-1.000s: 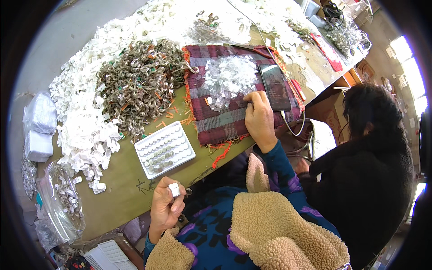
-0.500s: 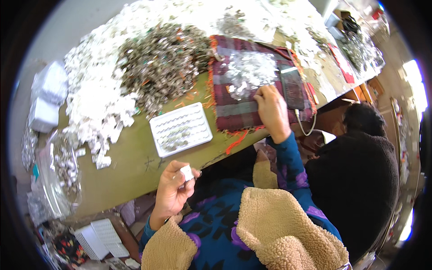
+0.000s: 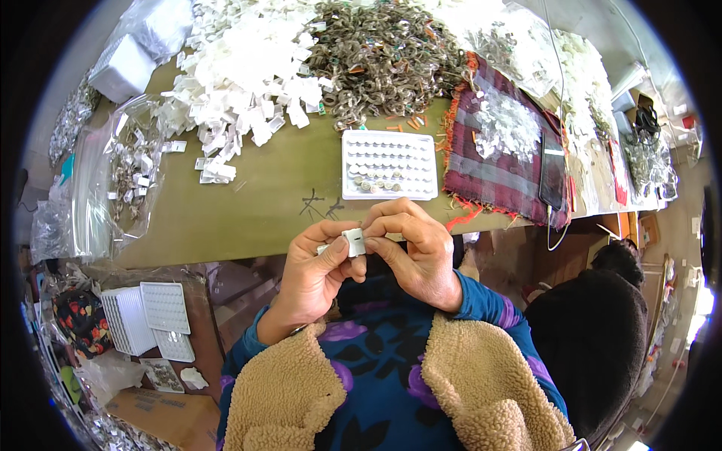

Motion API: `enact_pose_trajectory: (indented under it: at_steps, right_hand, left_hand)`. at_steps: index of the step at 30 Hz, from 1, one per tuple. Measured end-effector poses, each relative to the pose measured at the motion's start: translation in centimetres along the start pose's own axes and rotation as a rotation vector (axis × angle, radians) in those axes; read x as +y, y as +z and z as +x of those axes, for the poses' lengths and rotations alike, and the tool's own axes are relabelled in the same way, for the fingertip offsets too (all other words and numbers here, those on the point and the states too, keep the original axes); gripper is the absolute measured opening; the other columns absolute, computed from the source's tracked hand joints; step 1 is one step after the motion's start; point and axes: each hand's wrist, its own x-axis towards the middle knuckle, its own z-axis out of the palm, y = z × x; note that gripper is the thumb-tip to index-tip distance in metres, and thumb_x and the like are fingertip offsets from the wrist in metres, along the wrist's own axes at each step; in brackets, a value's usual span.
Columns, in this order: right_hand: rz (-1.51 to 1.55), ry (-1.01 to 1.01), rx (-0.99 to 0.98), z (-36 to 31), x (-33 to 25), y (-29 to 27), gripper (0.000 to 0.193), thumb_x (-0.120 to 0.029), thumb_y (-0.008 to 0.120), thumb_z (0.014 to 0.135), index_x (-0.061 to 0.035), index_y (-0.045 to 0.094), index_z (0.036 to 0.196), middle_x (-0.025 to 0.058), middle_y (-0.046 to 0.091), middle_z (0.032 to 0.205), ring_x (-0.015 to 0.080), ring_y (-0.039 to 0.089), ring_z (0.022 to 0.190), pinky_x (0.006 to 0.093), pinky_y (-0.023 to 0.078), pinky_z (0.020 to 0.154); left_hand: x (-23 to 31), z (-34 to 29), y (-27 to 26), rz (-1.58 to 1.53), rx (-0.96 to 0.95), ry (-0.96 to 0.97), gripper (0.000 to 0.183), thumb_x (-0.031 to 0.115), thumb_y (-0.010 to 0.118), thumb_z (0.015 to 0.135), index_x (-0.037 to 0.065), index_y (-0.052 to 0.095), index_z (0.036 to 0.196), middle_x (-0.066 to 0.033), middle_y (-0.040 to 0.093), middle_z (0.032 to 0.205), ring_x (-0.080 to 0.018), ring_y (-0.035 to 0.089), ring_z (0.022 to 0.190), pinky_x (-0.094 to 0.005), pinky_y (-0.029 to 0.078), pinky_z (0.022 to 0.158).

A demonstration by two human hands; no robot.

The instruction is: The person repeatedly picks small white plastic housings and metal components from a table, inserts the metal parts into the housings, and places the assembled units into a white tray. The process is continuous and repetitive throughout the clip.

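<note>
A small white plastic piece (image 3: 353, 242) with a dark slot in its face is pinched between the thumb and fingers of my left hand (image 3: 307, 274). My right hand (image 3: 416, 254) meets it from the right, thumb and fingertips pressed together against the piece's edge. Whatever those right fingertips may hold is too small or hidden to make out. Just beyond both hands lies a white tray (image 3: 351, 192) with rows of round hollows, several of them filled with small round metallic parts near its front side.
A plaid cloth (image 3: 481, 180) at the right carries a heap of small clear pieces (image 3: 505, 128) and a corded phone (image 3: 553, 171). White pieces (image 3: 248, 68) and grey-brown parts (image 3: 383, 60) are piled at the back. A person in dark clothing (image 3: 590, 338) sits at the right.
My right hand has left the clear pieces on the cloth and come to the white piece in my left hand. The view has swung right, so the table things appear shifted.
</note>
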Motion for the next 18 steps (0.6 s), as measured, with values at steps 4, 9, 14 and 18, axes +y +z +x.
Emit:
enact_pose_trajectory:
  at_steps: [4, 9, 14, 18]
  right_hand:
    - [0.053, 0.043, 0.043, -0.3, 0.4, 0.7, 0.015, 0.008, 0.069, 0.080, 0.0003, 0.064, 0.092, 0.0119, 0.064, 0.094, 0.0241, 0.064, 0.082, 0.0317, 0.051, 0.072]
    - [0.090, 0.106, 0.051, -0.2, 0.8, 0.6, 0.016, 0.008, 0.069, 0.079, 0.0005, 0.063, 0.091, 0.0123, 0.063, 0.094, 0.0250, 0.064, 0.083, 0.0320, 0.051, 0.072]
    - [-0.095, -0.072, -0.072, 0.2, 1.3, -0.8, 0.008, 0.007, 0.064, 0.087, 0.0033, 0.061, 0.093, 0.0124, 0.062, 0.099, 0.0161, 0.062, 0.081, 0.0256, 0.051, 0.070]
    - [-0.004, -0.022, -0.063, 0.1, 1.8, -1.3, 0.008, 0.008, 0.062, 0.087, 0.0033, 0.061, 0.093, 0.0132, 0.062, 0.098, 0.0153, 0.062, 0.079, 0.0257, 0.051, 0.069]
  left_hand:
    - [0.1, 0.0, 0.3, 0.024, 0.015, 0.015, 0.025, 0.012, 0.058, 0.099, -0.004, 0.059, 0.118, -0.0130, 0.067, 0.091, -0.0174, 0.067, 0.075, -0.0297, 0.060, 0.068]
    - [0.0, 0.3, 0.5, 0.013, 0.039, 0.014, 0.025, 0.013, 0.059, 0.098, -0.004, 0.060, 0.117, -0.0120, 0.067, 0.089, -0.0175, 0.067, 0.074, -0.0301, 0.060, 0.068]
    - [-0.3, 0.7, 0.5, 0.039, 0.086, 0.003, 0.025, 0.012, 0.060, 0.097, -0.004, 0.060, 0.116, -0.0120, 0.067, 0.089, -0.0172, 0.068, 0.074, -0.0296, 0.060, 0.066]
    - [-0.6, 0.9, 1.0, 0.127, 0.100, 0.010, 0.025, 0.013, 0.062, 0.097, -0.004, 0.061, 0.116, -0.0133, 0.068, 0.091, -0.0166, 0.068, 0.073, -0.0288, 0.060, 0.065]
